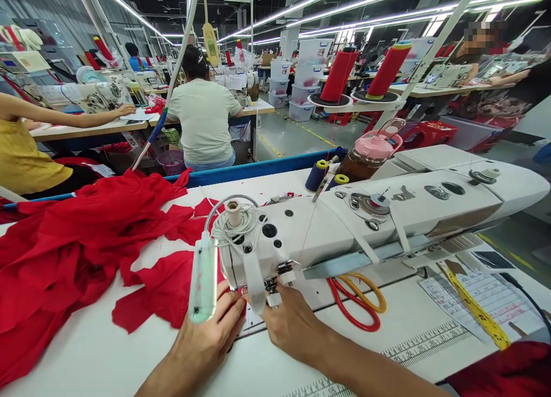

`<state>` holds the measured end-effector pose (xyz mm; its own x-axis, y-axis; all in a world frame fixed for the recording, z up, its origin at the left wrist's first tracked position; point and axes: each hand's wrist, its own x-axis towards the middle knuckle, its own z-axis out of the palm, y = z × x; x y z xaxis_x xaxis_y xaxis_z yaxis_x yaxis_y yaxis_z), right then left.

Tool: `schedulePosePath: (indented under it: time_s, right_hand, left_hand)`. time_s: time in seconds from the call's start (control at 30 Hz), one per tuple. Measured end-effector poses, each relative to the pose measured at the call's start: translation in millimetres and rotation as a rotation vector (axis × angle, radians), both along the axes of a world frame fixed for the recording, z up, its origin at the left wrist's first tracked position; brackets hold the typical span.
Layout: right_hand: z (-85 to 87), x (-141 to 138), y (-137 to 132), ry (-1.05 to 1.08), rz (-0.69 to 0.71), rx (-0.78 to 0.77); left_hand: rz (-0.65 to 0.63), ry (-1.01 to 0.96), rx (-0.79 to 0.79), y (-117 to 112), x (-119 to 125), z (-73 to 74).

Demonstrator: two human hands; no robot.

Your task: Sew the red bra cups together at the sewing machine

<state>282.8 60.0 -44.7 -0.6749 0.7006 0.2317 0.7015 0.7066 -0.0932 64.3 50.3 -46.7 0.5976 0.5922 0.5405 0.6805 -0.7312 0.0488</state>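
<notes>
A white sewing machine (pixel 310 230) stands before me, its head over the work area. My left hand (pixel 213 331) is at the left of the needle area, fingers bent together on a piece of red fabric (pixel 172 288). Close to the presser foot on the right side is my right hand (pixel 293 322), its fingers curled in. The machine head hides its fingertips and whatever they grip. A small lamp (pixel 203 279) glows above my left hand. Red-and-orange-handled scissors (pixel 357 299) lie under the machine arm, right of my right hand.
A heap of red fabric (pixel 77 253) covers the table's left side. Behind the machine stand navy thread spools (pixel 317 175) and a pink-lidded jar (pixel 372 153). A yellow tape measure (pixel 476 308) lies over papers (pixel 512 308) at right. Other people sit at machines ahead.
</notes>
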Motion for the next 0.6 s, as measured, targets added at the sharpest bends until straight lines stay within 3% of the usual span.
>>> schedulePosePath:
  time_s: [0.27,0.6]
  right_hand:
    - [-5.6,2,-2,0.026,-0.032,0.001]
    - [-8.7,1,-4,0.113,-0.039,0.050]
  left_hand:
    - [0.045,-0.007,-0.035,-5,0,-13.9]
    - [0.086,0.139,-0.140,-2,-8,-22.2]
